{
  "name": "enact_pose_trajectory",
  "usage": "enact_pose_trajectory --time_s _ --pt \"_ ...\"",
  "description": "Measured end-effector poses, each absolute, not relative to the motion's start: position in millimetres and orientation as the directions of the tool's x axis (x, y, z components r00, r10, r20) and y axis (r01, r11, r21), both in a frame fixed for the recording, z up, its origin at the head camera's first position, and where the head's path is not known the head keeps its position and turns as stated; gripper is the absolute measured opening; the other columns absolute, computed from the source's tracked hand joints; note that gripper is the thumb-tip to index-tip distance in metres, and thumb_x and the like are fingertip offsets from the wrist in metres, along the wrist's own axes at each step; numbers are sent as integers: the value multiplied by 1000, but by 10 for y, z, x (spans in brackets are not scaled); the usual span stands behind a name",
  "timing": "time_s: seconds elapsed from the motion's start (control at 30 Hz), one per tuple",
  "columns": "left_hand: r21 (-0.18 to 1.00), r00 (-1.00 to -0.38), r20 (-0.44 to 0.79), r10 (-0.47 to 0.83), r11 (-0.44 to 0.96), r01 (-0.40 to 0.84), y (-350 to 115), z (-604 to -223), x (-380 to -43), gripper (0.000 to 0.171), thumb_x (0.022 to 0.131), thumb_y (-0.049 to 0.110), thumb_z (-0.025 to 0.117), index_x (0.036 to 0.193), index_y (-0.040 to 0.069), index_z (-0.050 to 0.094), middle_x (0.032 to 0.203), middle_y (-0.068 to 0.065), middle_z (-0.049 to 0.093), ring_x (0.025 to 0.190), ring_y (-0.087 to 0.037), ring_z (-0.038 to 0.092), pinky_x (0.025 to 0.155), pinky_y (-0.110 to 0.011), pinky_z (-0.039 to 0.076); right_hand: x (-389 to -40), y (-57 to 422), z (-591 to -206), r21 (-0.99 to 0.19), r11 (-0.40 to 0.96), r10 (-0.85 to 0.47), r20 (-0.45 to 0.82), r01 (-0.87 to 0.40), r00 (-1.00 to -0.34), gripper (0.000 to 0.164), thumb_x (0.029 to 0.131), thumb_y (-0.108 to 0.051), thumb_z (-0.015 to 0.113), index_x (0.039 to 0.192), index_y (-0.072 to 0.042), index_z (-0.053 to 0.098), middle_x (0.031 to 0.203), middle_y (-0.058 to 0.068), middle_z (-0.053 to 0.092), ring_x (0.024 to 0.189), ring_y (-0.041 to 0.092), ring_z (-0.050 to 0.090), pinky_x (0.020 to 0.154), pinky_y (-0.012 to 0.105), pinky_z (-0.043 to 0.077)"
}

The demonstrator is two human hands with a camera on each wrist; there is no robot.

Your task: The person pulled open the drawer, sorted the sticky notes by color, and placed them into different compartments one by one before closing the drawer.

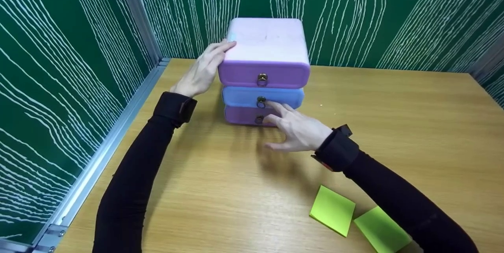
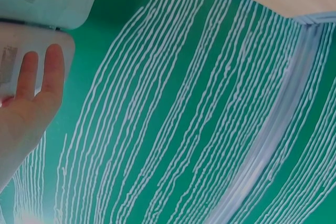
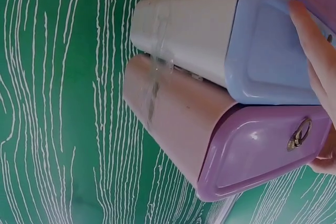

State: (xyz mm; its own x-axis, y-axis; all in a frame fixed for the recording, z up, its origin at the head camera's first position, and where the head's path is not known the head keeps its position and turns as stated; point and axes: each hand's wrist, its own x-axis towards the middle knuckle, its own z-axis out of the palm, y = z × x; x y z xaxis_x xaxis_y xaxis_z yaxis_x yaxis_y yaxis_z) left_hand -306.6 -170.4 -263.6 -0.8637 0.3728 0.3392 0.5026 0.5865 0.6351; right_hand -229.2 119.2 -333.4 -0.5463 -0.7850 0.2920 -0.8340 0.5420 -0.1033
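Note:
A stack of three small drawers (image 1: pixel 265 42) with a pale top stands toward the back of the table. Its top drawer front (image 1: pixel 240 75) is purple, the middle one (image 1: pixel 240 97) blue, the bottom one (image 1: pixel 240 115) purple. Each front carries a bronze ring pull; all three fronts look closed. My left hand (image 1: pixel 202 69) rests on the stack's upper left side with fingers stretched along it. My right hand (image 1: pixel 301 129) is in front of the lower drawers, fingers spread, its index fingertip at the middle ring pull (image 1: pixel 261 102). Whether that fingertip hooks the ring is unclear.
Two lime-green sticky note pads, one left (image 1: pixel 332 210) and one right (image 1: pixel 382 230), lie near the front, the second partly under my right forearm. Green walls with white wavy lines (image 1: pixel 354 16) enclose the wooden table (image 1: pixel 220 190). A metal rail (image 1: pixel 106 158) borders the left edge.

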Motion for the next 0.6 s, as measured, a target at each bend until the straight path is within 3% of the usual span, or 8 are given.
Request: enact_pose_trajectory --time_s 0.23,0.6 --pt "637 -868 338 365 590 496 -1709 -2625 -3059 55 103 38 23 154 27 38 162 -3 30 153 -18 24 127 -40 20 -2257 1215 -3421 -60 530 -809 261 -846 -526 56 84 -47 75 118 -4 63 152 30 40 135 45 47 107 59 47" --pt "645 -878 326 350 597 477 -1683 -2643 -3054 54 103 37 23 155 28 37 163 -2 28 153 -18 23 127 -41 20 -2209 1417 -3648 -134 570 -792 174 -811 -585 67 88 -48 71 134 -3 55 152 28 40 134 45 48 106 58 48"
